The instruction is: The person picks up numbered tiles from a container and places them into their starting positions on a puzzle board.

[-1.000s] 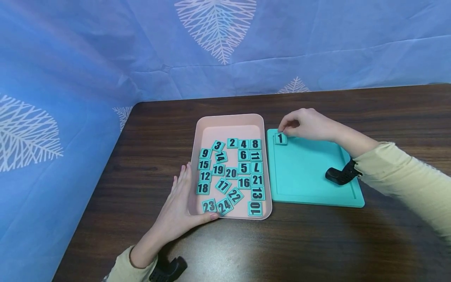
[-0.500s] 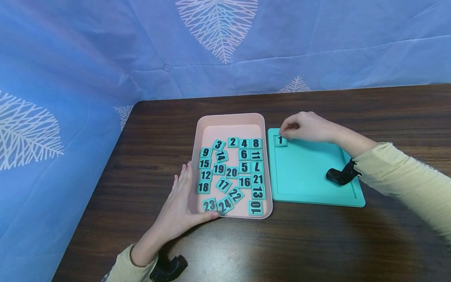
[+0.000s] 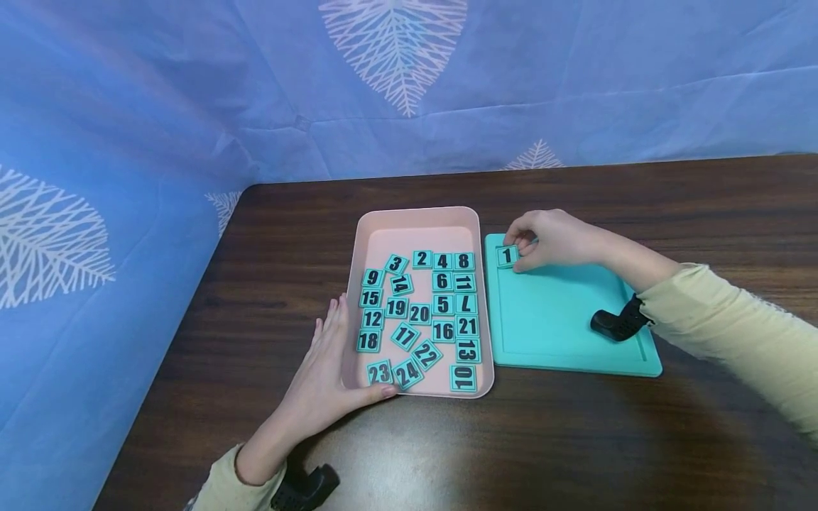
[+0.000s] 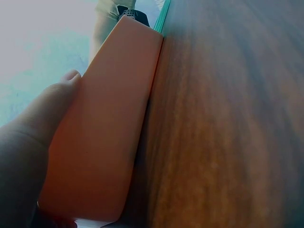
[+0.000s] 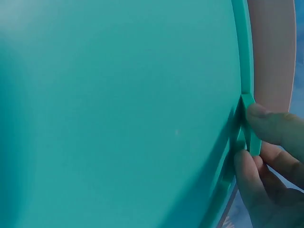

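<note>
Fingers (image 3: 519,247) of the right hand (image 3: 549,238) pinch the square teal tile marked 1 (image 3: 508,255) in the far-left corner of the flat teal plastic board (image 3: 562,312), whose remaining surface lies bare. Left hand (image 3: 322,369) rests flat against the pink plastic tray (image 3: 415,220) of tiles numbered 2–24.

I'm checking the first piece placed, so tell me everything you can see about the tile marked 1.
The tile marked 1 is a small, square, teal piece with a black numeral, plastic by its look. It lies flat in the far left corner of the teal board, against the raised rim. The right hand pinches it, fingers on its edges. It is the only tile on the board.
</note>
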Motion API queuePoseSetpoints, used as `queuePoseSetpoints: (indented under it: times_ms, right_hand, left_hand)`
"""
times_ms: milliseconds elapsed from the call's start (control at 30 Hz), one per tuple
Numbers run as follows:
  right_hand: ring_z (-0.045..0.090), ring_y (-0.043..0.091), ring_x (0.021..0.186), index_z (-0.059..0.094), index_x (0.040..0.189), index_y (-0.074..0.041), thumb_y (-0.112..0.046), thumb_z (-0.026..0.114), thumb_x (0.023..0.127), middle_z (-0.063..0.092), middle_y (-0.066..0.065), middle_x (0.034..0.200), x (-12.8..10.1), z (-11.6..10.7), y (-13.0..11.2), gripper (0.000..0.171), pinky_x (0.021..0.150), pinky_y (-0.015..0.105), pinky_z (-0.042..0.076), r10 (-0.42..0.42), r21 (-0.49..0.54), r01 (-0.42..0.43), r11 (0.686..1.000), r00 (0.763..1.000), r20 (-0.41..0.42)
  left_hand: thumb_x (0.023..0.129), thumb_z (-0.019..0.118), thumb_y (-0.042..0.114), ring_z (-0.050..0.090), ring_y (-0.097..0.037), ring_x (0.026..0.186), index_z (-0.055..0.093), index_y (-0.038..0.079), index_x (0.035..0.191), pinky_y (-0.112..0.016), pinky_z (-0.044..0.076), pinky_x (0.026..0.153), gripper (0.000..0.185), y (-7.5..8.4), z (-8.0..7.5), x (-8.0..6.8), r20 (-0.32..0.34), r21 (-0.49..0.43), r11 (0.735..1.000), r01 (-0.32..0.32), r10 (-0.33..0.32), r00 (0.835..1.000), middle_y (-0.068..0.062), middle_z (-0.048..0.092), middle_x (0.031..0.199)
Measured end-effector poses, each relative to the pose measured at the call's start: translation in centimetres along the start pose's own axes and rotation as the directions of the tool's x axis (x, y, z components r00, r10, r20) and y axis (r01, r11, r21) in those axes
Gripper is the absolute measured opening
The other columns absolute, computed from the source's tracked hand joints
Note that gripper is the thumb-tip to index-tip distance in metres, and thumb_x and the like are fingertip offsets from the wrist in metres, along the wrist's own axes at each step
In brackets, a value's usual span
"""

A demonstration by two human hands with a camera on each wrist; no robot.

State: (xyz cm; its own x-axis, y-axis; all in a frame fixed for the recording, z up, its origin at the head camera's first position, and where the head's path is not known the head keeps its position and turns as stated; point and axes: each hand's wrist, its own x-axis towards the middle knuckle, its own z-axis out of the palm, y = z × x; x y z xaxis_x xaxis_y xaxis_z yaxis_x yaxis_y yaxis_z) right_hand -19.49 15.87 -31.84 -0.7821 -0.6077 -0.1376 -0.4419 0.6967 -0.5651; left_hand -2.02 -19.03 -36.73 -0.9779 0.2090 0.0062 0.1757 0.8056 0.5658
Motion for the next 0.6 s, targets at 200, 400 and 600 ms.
queuePoseSetpoints:
  times_ms: [200, 400, 600]
  right_hand:
    - [0.046, 0.018, 0.072, 0.064, 0.1, -0.001, -0.008, 0.08, 0.075, 0.051, 0.006, 0.082, -0.07, 0.49, -0.11, 0.031, 0.066, 0.035, 0.042, -0.041, -0.056, 0.04, 0.998, 0.999, -0.033]
    - [0.046, 0.018, 0.072, 0.065, 0.099, -0.001, -0.008, 0.081, 0.075, 0.051, 0.006, 0.081, -0.07, 0.66, -0.15, 0.03, 0.064, 0.034, 0.043, -0.053, -0.097, 0.048, 0.994, 0.997, -0.049]
    - [0.048, 0.018, 0.075, 0.065, 0.099, -0.001, -0.007, 0.081, 0.074, 0.053, 0.006, 0.084, -0.03, 0.66, -0.06, 0.03, 0.065, 0.034, 0.045, -0.064, -0.102, 0.058, 0.993, 0.996, -0.054]
  left_hand:
    - [0.064, 0.073, 0.07, -0.001, -0.023, 0.145, -0.003, 0.016, 0.154, -0.052, 0.007, 0.115, 0.13, 0.0, -0.02, -0.03, 0.002, -0.003, 1.0, 0.005, -0.005, 1.0, -0.005, 0.002, 0.16]
    - [0.064, 0.072, 0.072, 0.0, -0.023, 0.146, -0.002, 0.015, 0.154, -0.051, 0.008, 0.115, 0.13, -0.03, 0.03, -0.06, -0.001, 0.008, 1.0, 0.003, -0.003, 1.0, -0.006, 0.003, 0.16]
    - [0.064, 0.073, 0.071, 0.0, -0.022, 0.145, -0.002, 0.014, 0.154, -0.05, 0.008, 0.115, 0.13, 0.0, 0.03, -0.12, -0.003, 0.0, 1.0, -0.003, 0.003, 1.0, -0.006, 0.002, 0.16]
